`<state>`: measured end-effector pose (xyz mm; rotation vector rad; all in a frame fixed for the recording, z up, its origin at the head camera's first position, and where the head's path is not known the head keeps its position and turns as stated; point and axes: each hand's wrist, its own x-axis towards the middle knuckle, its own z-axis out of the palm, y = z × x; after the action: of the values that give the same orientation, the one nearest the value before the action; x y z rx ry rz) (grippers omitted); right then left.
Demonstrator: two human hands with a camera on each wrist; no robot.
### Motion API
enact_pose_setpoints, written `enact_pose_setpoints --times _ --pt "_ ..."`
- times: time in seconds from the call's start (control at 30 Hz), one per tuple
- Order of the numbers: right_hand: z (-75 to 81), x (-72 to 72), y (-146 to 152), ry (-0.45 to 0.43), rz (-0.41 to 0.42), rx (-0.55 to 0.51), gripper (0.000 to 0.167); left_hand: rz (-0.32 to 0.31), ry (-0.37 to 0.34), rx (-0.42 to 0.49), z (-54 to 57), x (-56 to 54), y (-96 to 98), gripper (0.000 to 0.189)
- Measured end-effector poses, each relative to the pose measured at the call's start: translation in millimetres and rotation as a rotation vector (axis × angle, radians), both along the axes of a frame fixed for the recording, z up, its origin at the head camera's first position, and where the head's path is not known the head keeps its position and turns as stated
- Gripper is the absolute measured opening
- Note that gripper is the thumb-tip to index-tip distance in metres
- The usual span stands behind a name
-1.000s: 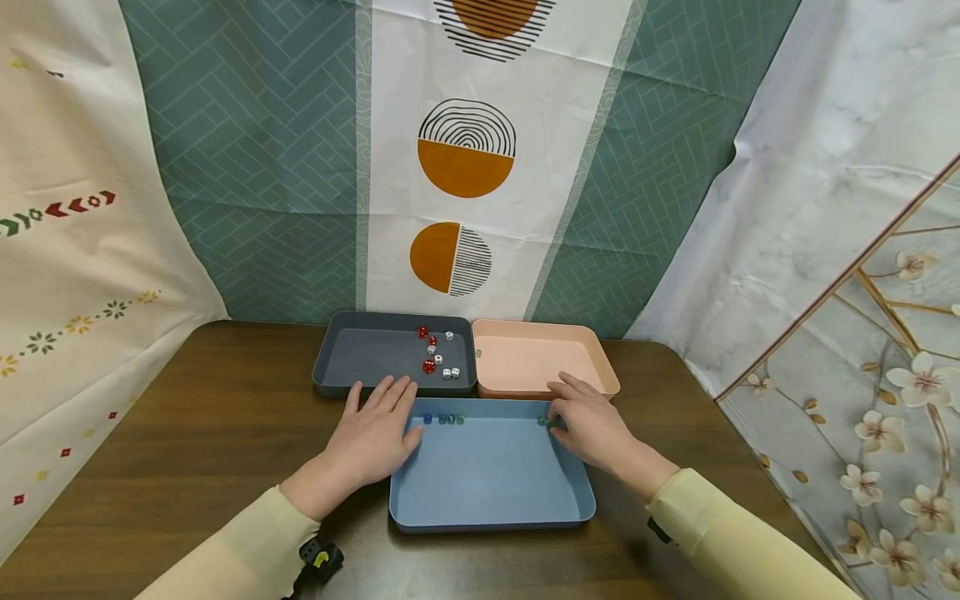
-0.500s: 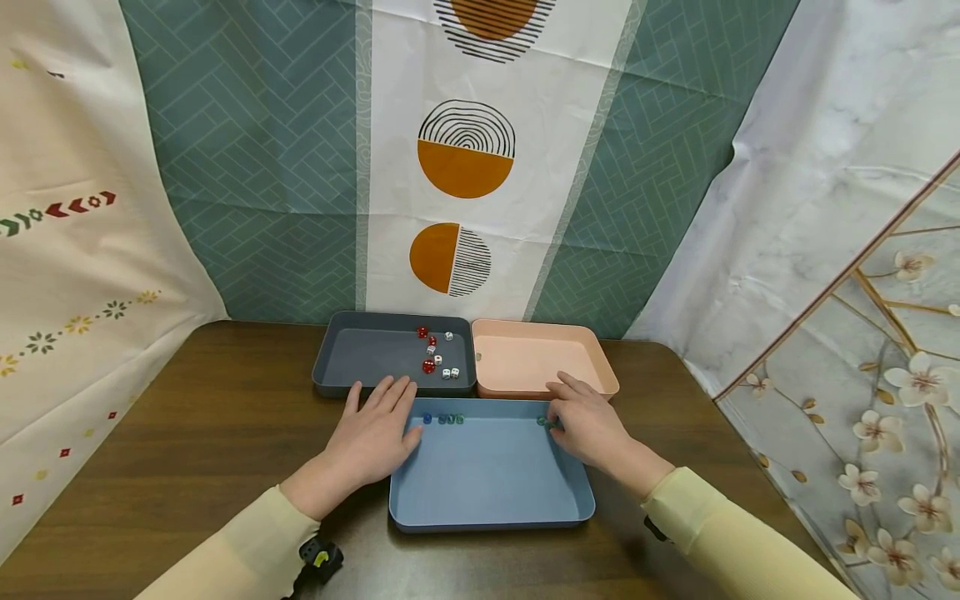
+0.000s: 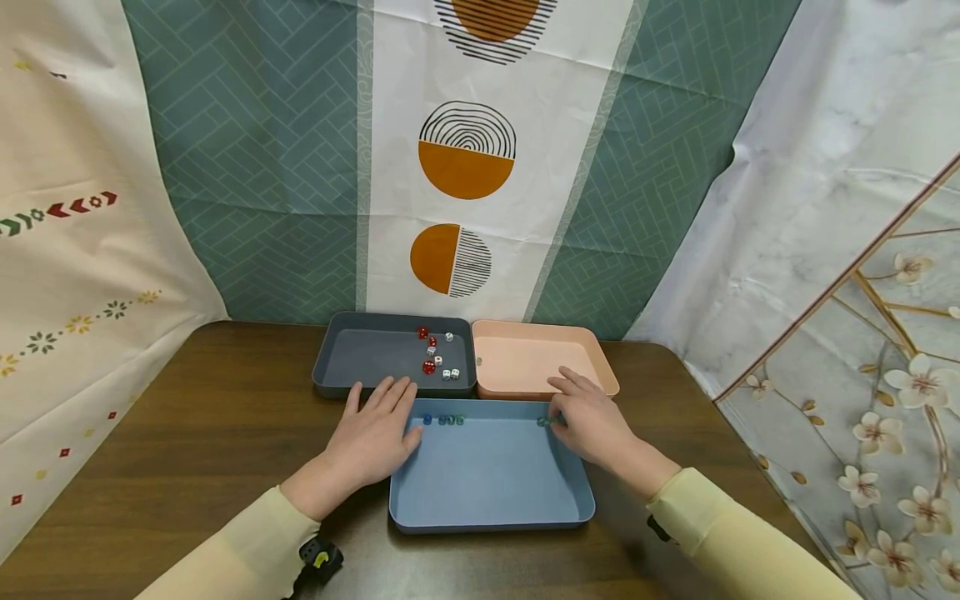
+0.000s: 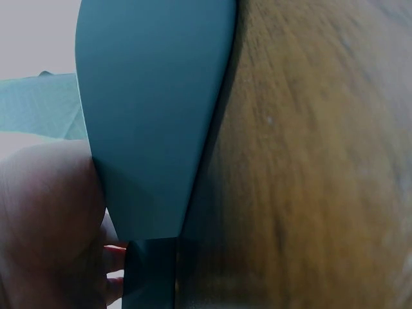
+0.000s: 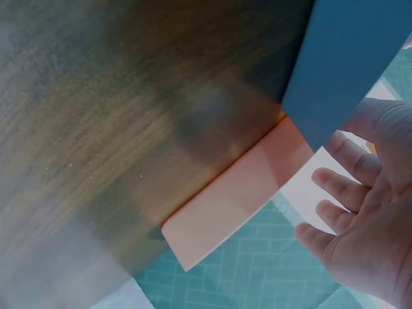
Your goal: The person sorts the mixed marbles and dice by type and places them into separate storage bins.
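My left hand [image 3: 372,435] lies spread at the back left corner of the blue tray [image 3: 491,483], its fingertips by the front rim of the dark grey tray [image 3: 367,354]. Four-sided little dice stand along the blue tray's back: a blue die [image 3: 427,419], and several green dice [image 3: 452,420]. My right hand [image 3: 595,425] reaches over the back right corner, thumb and index fingertip down beside a green die [image 3: 542,422]. A second die partly shows at those fingertips; whether they pinch it cannot be told. In the right wrist view the tray wall [image 5: 347,71] hides these fingertips; the other fingers [image 5: 341,190] are loosely extended.
Red dice [image 3: 428,367] and white dice [image 3: 451,373] sit in the dark grey tray's right half. A pink tray [image 3: 536,354] adjoins it, with a small pale spot at its left wall. Patterned cloths [image 3: 285,167] hang behind the wooden table [image 3: 210,433].
My right index and middle fingers shift very slightly at the back right corner. The left hand, the trays and the other dice stay where they were.
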<state>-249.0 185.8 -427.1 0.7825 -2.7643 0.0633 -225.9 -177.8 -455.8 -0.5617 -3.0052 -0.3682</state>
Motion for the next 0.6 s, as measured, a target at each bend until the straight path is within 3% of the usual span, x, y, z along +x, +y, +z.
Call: enact_pose_setpoints --times 0.33,0.6 --pt "10.9 -7.2 -0.1 0.048 0.054 -0.081 0.018 -0.001 0.004 -0.001 0.3 0.9 -0.3 0.074" --pt "17.6 -18.4 -2.4 0.002 0.032 -0.158 0.014 -0.001 0.004 0.008 -1.4 -0.6 0.3 0.075"
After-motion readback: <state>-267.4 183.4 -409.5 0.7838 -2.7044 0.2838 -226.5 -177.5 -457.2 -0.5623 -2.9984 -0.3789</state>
